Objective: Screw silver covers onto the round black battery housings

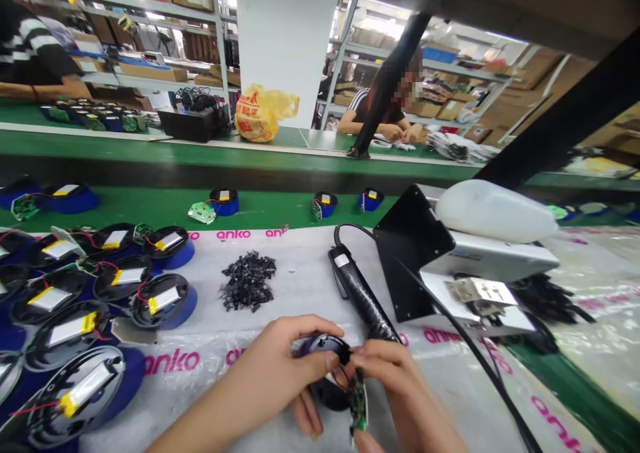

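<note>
My left hand (280,366) is closed around a round black housing (327,396), its thumb pressed on the near rim. In my right hand (400,379) a small green circuit board (359,403) is pinched upright by its edges, right beside the housing. Thin wires run between the board and the inside of the housing. My fingers cover much of the housing, and whether a battery lies inside cannot be made out. Beyond my left hand, a pile of small black pieces (249,281) lies on the white sheet.
Several blue-and-black housings with batteries (165,299) crowd the left side. A black corded tool (363,293) lies ahead of my right hand. To the right stands a white machine (495,256) with a black plate (413,253). Across the bench, two people work by a yellow bag (257,116).
</note>
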`<state>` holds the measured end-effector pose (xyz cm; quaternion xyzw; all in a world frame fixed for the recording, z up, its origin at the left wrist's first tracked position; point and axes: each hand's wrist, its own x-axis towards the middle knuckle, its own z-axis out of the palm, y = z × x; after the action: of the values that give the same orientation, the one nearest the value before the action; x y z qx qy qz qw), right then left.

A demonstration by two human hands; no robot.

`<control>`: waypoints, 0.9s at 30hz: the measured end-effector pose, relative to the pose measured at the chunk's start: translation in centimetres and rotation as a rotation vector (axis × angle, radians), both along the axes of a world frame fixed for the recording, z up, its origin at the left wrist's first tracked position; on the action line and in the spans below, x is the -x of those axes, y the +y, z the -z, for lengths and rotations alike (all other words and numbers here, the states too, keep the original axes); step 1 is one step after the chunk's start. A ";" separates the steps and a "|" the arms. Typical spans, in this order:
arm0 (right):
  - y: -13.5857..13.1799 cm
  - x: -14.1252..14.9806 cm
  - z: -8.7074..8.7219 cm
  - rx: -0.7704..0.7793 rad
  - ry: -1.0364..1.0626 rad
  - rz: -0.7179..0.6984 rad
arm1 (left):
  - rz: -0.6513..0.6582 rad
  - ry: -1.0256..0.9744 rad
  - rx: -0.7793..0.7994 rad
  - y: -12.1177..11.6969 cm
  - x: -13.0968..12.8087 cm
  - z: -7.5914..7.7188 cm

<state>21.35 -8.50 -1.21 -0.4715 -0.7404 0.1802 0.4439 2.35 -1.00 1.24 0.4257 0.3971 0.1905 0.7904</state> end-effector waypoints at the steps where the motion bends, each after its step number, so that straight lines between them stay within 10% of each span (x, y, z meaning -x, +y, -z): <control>1: 0.0 0.0 -0.2 -0.011 -0.020 0.000 | -0.005 0.022 -0.009 0.0 -0.2 -0.1; 13: 1.1 0.9 -1.2 -0.254 -0.371 -0.043 | -0.017 0.000 -0.055 0.0 -0.5 0.2; 27: 1.0 1.3 -1.1 -0.226 -0.366 -0.124 | 0.374 -0.450 0.125 2.9 2.2 2.2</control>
<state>20.05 -7.48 -0.07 -0.3968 -0.8517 0.0345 0.3404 0.14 1.91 -0.92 0.3891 0.1376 0.1061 0.9046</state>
